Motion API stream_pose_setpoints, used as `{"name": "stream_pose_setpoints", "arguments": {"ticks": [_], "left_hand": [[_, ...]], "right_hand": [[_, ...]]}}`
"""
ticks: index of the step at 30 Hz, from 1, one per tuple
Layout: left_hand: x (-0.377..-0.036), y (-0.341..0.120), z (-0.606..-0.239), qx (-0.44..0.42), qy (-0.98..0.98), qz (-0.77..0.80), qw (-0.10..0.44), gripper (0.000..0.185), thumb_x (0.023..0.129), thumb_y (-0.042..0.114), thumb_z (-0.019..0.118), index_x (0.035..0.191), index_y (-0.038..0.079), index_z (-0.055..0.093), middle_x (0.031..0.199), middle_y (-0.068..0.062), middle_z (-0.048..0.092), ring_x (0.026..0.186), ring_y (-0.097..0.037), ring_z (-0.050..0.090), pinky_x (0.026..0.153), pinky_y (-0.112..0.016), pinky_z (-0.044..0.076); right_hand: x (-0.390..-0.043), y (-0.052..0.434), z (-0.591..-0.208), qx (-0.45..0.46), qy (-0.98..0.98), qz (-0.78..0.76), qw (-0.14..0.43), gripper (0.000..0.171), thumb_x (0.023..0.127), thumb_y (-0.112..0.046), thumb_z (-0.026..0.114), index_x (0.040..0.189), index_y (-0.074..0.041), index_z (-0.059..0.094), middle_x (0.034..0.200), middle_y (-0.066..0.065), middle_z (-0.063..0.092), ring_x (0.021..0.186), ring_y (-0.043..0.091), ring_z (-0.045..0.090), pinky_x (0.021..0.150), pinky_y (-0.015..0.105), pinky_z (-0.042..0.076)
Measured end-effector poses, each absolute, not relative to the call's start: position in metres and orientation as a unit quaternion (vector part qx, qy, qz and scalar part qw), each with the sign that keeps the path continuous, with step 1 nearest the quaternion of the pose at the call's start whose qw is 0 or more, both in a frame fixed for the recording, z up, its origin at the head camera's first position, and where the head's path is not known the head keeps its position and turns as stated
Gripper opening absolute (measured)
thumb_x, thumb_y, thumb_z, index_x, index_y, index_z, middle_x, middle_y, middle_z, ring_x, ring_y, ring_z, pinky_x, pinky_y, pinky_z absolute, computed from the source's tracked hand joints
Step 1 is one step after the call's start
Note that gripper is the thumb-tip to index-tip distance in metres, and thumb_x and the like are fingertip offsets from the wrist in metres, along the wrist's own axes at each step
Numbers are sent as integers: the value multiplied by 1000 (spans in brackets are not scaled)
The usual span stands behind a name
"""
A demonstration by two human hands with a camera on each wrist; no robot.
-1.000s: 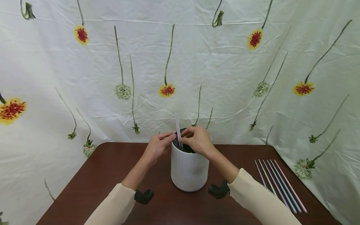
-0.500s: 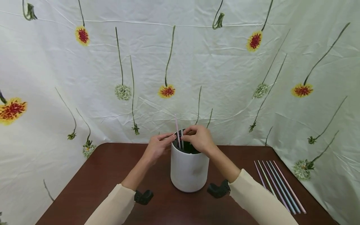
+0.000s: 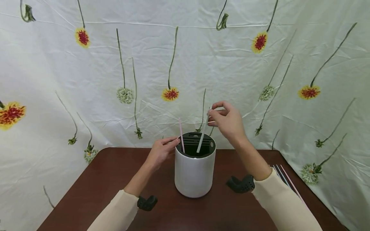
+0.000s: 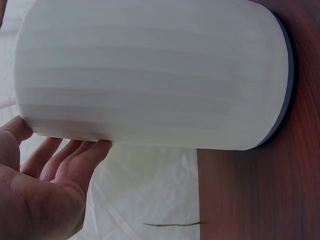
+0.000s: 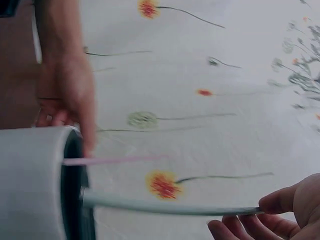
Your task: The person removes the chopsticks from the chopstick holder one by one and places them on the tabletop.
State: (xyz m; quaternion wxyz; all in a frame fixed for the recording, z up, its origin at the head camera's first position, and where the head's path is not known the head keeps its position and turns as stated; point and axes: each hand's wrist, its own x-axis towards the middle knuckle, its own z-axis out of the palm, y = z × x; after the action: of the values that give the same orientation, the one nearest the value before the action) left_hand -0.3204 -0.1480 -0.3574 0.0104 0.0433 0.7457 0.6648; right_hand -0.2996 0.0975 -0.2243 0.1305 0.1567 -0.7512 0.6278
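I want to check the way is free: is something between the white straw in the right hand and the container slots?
Nothing visible blocks it: the white straw held by the right hand already reaches into the slotted container, apart from the pink straw.

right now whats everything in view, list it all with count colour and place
holder: 1, white with black slotted insert, centre of table
pink straw: 1, stands in holder, left side
white straw: 1, tilted, lower end in holder
loose straws: several, pastel, table right, partly hidden by sleeve
table: 1, dark brown
backdrop: 1, white cloth, printed flowers
left hand: fingers rest on holder rim
right hand: pinches white straw top
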Motion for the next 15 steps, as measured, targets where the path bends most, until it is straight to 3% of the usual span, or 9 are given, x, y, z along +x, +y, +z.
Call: {"name": "stream_pose_setpoints", "arguments": {"ticks": [2,10,13,15], "left_hand": [[-320,-148,-357,41,744,667,11,49,98,38,68,140,14,63,146,-13,58,129,-33,60,108,-57,45],[-320,-148,-357,40,740,672,11,48,98,36,68,140,13,63,145,-13,59,131,-32,59,107,-55,46],[-321,-149,-357,40,738,673,11,48,98,36,68,140,13,63,145,-13,59,131,-31,59,107,-55,46],[-321,-149,-357,43,740,671,11,48,98,37,68,140,13,63,146,-13,58,132,-31,59,107,-55,46]], "right_hand": [[-299,109,-215,144,-741,639,150,24,98,-13,66,117,0,61,98,12,73,83,21,73,78,34,63],[-301,153,-210,114,-743,631,190,21,94,-5,66,113,0,62,82,-5,71,77,16,72,72,29,63],[-303,168,-223,100,-766,602,201,24,93,-4,66,116,3,62,80,-6,71,73,10,71,70,27,62],[-304,178,-236,91,-789,567,217,26,94,-5,66,119,4,64,85,3,75,69,7,70,68,26,62]]}}
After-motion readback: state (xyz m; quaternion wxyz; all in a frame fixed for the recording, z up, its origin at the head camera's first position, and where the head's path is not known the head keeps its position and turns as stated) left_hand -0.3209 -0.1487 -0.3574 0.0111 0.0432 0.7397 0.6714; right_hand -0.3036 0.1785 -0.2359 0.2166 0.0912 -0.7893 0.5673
